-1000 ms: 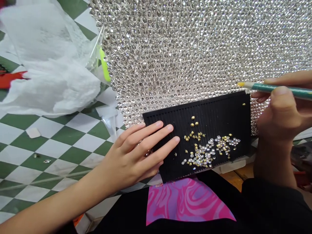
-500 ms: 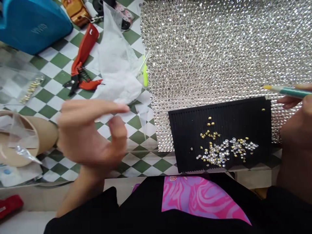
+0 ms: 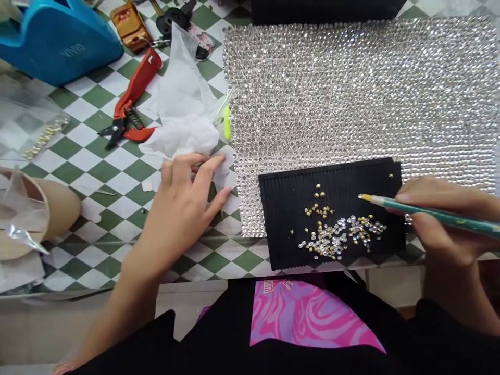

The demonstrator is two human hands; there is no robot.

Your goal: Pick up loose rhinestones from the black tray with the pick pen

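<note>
My right hand (image 3: 441,219) is closed on a green pencil (image 3: 429,209) with a yellow tip. One small stone (image 3: 360,196) shows at that tip, over the black ridged tray (image 3: 281,208). Clear and gold-backed rhinestones (image 3: 332,242) lie scattered in the tray, which overlaps the lower edge of a sheet covered in rhinestones (image 3: 351,88). My left hand (image 3: 185,200) rests on the checkered cloth left of the tray, fingers spread, its fingertips by a small clear plastic piece (image 3: 222,179) and below the white plastic bag (image 3: 183,104).
Red-handled pliers (image 3: 133,104), a bright green tool (image 3: 227,122) and keys with an orange pouch (image 3: 130,26) lie at the upper left. A blue tape dispenser (image 3: 66,47) stands in the corner. The beige round container (image 3: 62,205) is at the left edge.
My left hand has come down onto the cloth, its fingers now spread. My right hand has moved left with the pencil, whose tip is now over the tray. The view has shifted slightly.
</note>
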